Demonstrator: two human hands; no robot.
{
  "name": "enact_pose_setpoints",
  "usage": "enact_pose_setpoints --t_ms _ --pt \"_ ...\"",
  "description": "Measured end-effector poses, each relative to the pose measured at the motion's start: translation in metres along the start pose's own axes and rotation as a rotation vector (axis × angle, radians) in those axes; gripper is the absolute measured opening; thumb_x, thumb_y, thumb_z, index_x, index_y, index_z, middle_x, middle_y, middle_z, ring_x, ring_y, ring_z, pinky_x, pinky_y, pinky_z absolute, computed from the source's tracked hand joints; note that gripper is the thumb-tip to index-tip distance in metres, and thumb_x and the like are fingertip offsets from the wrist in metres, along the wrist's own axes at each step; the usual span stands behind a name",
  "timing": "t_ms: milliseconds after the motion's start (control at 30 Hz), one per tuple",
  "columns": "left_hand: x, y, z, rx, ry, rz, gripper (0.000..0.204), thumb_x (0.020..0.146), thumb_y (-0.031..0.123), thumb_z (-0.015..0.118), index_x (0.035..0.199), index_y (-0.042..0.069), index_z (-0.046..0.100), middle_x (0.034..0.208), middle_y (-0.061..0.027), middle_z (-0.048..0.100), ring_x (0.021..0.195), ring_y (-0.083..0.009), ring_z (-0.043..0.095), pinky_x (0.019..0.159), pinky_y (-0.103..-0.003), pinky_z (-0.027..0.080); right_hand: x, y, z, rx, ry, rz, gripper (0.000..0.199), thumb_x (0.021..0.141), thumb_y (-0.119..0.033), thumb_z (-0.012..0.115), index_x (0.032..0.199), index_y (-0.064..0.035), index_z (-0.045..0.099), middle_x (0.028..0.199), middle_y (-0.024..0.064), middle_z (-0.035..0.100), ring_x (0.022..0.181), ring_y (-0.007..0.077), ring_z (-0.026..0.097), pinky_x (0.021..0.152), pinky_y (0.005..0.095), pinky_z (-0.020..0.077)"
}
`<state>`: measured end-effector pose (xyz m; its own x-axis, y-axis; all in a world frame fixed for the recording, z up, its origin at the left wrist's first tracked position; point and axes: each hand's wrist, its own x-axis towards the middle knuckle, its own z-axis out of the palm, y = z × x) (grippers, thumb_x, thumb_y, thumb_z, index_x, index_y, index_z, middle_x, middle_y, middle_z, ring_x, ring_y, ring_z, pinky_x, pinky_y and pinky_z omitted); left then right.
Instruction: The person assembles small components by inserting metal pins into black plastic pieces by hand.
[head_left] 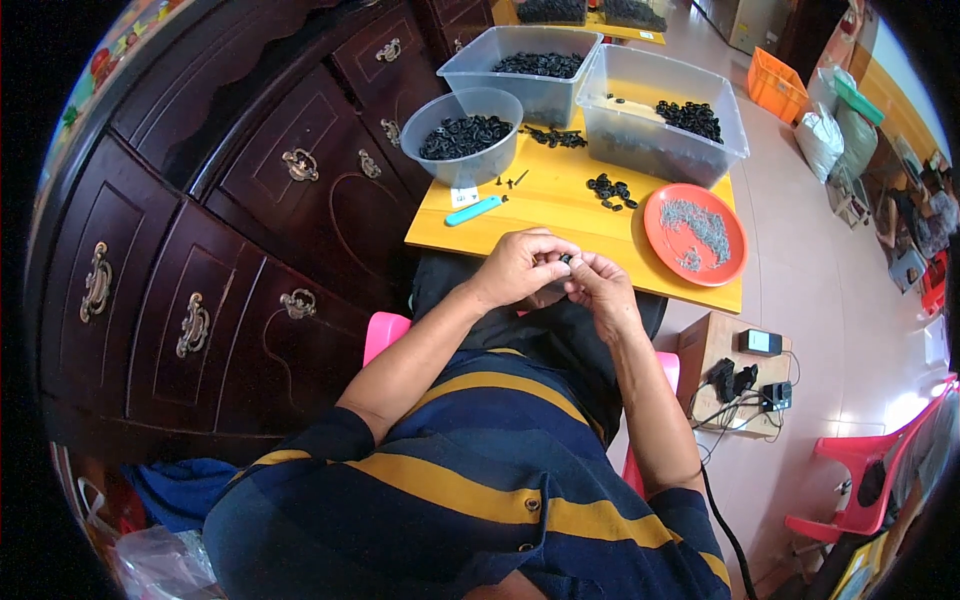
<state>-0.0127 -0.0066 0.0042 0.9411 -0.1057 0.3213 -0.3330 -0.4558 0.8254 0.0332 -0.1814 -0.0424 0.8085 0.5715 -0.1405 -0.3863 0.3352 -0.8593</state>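
1. The left hand [525, 268] and right hand [603, 285] meet at the near edge of the yellow table [560, 215], above the lap.
2. Both pinch a small black part [566, 259] between thumbs and fingers; it looks dark, its shape mostly hidden.
3. Beyond them, tabletop stretches between a turquoise-handled tool [473, 211] near the left corner and a red plate [655, 245] of thin grey pins [710, 235] by the right edge.
4. Loose black oval pieces [610, 190] lie left of the plate.
5. A round tub [455, 174] stands toward the far left.
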Motion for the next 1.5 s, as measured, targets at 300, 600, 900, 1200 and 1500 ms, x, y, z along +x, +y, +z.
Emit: enact_pose_setpoints --t_ms 300,600,900,1200,1500 --pt "0.000 0.025 0.013 0.421 0.155 0.107 0.040 0.075 0.013 0.077 0.113 0.005 0.067 0.091 -0.0091 0.064 0.077 -0.0209 0.064 0.070 -0.033 0.053 0.001 0.001 0.004 0.183 0.016 0.036 0.017 0.098 -0.023 0.060 0.102 -0.0068 0.063 0.089 0.0023 0.067 0.072 0.0096 0.062 0.066 0.0252 0.0514" --pt "0.001 0.017 0.020 0.556 0.171 0.192 0.026 0.078 0.012 0.072 0.102 0.004 0.065 0.094 -0.0124 0.066 0.087 -0.0316 0.066 0.075 -0.040 0.054 -0.002 -0.005 0.007 0.267 0.021 0.056 0.018 0.098 -0.022 0.057 0.102 -0.0053 0.062 0.088 0.0027 0.066 0.076 0.0127 0.065 0.070 0.0275 0.0538" --pt "0.003 0.012 0.019 0.506 0.152 0.230 0.022 0.080 0.010 0.070 0.100 0.004 0.066 0.094 -0.0131 0.067 0.087 -0.0334 0.066 0.075 -0.040 0.053 0.002 0.002 -0.002 0.267 0.043 0.058 0.017 0.098 -0.020 0.059 0.102 -0.0040 0.062 0.085 0.0040 0.068 0.074 0.0123 0.065 0.068 0.0254 0.0534" --pt "0.005 0.009 0.018 0.497 0.140 0.271 0.021 0.079 0.009 0.070 0.099 0.003 0.066 0.092 -0.0131 0.067 0.086 -0.0327 0.067 0.074 -0.039 0.053 0.003 0.005 -0.002 0.228 0.069 -0.005 0.015 0.096 -0.019 0.061 0.099 -0.0042 0.063 0.082 0.0030 0.067 0.070 0.0099 0.062 0.064 0.0230 0.0496" --pt "0.005 0.003 0.019 0.475 0.145 0.311 0.019 0.079 0.009 0.071 0.097 0.003 0.066 0.090 -0.0136 0.067 0.084 -0.0326 0.066 0.073 -0.039 0.053 0.001 0.007 0.003 0.192 0.116 -0.027 0.014 0.095 -0.018 0.062 0.097 -0.0043 0.064 0.081 0.0017 0.065 0.069 0.0085 0.060 0.061 0.0211 0.0472"
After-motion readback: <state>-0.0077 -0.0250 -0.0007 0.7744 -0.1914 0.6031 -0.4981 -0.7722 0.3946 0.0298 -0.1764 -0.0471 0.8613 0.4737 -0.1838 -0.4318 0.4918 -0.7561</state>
